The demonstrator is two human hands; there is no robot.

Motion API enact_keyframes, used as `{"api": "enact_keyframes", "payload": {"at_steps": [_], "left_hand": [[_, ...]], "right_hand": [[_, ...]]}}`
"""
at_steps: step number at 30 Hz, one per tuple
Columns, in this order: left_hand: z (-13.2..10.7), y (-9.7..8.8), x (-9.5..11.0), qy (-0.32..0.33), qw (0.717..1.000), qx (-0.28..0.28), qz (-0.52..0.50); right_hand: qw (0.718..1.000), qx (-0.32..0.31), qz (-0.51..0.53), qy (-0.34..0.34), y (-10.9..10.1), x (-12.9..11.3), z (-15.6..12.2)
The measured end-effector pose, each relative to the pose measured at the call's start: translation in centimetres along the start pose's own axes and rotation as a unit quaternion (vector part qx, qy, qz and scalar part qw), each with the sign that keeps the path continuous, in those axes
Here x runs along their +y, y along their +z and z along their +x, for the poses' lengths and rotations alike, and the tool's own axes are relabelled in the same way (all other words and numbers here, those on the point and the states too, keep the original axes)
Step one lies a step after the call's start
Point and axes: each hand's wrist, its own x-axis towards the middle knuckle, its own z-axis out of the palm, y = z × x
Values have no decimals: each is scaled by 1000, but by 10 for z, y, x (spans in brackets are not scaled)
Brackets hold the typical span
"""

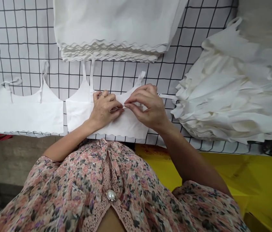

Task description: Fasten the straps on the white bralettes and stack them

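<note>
- Camisole crop top (116,127): white, scalloped hem, lying flat on white black-grid sheet (10,42), under both hands
- L hand (104,109), w/ ring (102,95): closed, pinching top's upper edge
- R hand (146,106): pinching same edge, just beside L
- 2nd top (27,112): flat, just left
- 1 folded stack of white tops (109,25) above
- 1 loose heap of white tops (232,96) right

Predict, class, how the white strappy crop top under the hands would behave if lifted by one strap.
The white strappy crop top would probably hang limp, since it lies flat and puckers where the fingers pinch it. It likely feels light for its size, like the loose heap of similar white pieces. The narrow strap seems unlikely to stiffen it.
</note>
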Motion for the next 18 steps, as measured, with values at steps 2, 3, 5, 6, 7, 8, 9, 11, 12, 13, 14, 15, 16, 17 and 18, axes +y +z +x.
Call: {"api": "enact_keyframes", "payload": {"at_steps": [2,3,5,6,7,8,9,11,12,13,14,15,16,17,18], "left_hand": [[0,0,1,-4,1000,-1,7],[0,-1,2,-7,1000,-2,11],[0,-1,3,-10,1000,-2,16],[0,-1,4,-10,1000,-2,16],[0,-1,4,-9,1000,-2,16],[0,-2,4,-8,1000,-3,16],[0,-2,5,-9,1000,-6,17],[1,-3,6,-13,1000,-14,21],[1,-3,6,-15,999,-18,23],[1,-4,7,-17,999,-19,23],[1,-4,7,-17,999,-19,22],[2,-4,7,-17,1000,-16,19],[2,-4,7,-16,1000,-13,15],[2,-4,7,-15,1000,-9,12],[2,-3,7,-14,1000,-6,9]], "right_hand": [[1000,-14,-1,6,-1,-2,2],[1000,-22,-2,10,-1,-2,3],[999,-32,-6,15,-1,-2,3],[999,-34,-6,15,-1,-2,3],[999,-35,-5,16,-1,-1,2],[999,-36,-2,16,0,0,2],[999,-37,1,17,0,1,1],[999,-38,6,19,0,2,0],[999,-37,7,21,0,2,0],[999,-35,7,22,0,2,0],[999,-31,7,22,0,2,-1],[999,-26,8,20,1,2,-1],[1000,-21,10,18,1,1,-1],[1000,-17,11,16,1,1,-1],[1000,-15,11,15,1,2,-1]]}}
